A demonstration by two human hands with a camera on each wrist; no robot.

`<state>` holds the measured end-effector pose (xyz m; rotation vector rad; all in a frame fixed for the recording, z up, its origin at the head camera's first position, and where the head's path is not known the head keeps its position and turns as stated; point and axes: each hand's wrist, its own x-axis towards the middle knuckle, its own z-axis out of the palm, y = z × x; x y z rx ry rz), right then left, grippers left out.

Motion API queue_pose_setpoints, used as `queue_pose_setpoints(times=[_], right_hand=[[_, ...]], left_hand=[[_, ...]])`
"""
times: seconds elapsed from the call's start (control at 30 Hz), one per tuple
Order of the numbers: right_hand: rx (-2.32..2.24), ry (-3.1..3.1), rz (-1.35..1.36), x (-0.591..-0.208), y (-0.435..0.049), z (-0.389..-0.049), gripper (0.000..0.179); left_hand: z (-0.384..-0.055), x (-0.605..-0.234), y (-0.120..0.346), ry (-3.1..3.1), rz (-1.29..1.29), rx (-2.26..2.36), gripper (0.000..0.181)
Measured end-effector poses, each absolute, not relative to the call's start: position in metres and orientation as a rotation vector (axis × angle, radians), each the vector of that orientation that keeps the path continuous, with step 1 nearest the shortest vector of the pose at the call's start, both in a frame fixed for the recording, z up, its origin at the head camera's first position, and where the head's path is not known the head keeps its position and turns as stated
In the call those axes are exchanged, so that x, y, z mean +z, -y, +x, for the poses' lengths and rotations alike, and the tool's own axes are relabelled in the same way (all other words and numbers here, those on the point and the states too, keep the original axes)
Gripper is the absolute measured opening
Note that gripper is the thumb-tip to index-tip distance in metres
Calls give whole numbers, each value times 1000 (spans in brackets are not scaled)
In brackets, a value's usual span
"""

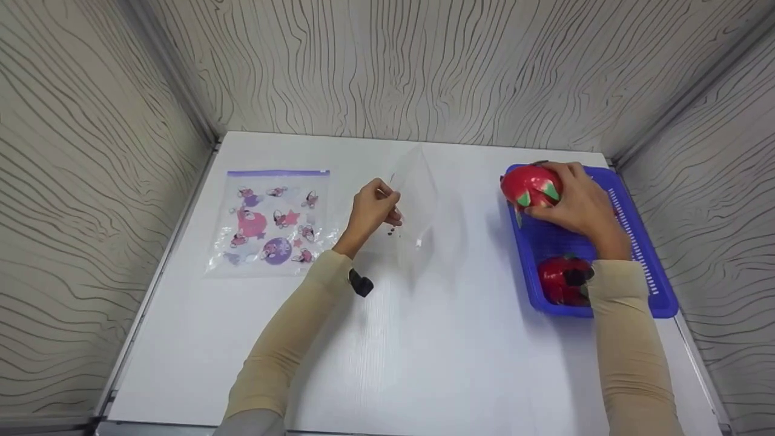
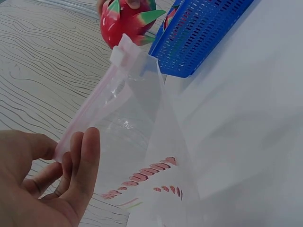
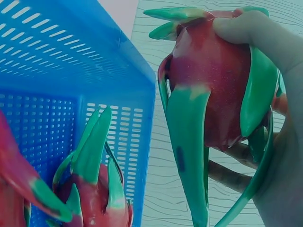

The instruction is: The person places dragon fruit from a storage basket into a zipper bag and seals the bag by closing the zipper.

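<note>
My left hand (image 1: 372, 209) pinches the top edge of a clear zip bag (image 1: 418, 197) that stands up off the table. The left wrist view shows its pink zip strip, a white slider (image 2: 118, 56) at the far end and red lettering (image 2: 142, 177). On the right, my right hand (image 1: 581, 203) grips a red dragon fruit (image 1: 528, 183) with green-tipped scales, held over the far left part of a blue basket (image 1: 665, 300). Another dragon fruit (image 1: 552, 281) lies at the basket's near end, partly behind my wrist. Two fruits in the basket show in the right wrist view.
A second zip bag (image 1: 278, 224), with a purple strip and pink and purple prints, lies flat on the left of the white table (image 1: 387, 363). Patterned panels (image 1: 375, 66) enclose the table at the back and both sides.
</note>
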<state>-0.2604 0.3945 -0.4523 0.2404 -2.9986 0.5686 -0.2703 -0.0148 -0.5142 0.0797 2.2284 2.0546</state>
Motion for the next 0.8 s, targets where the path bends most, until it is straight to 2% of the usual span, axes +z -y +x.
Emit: queue_pose_setpoints(times=[0.8], right_hand=[[603, 2967, 290, -448, -374, -262, 91]], left_hand=[[-272, -515, 11, -2213, 77, 2056, 9]])
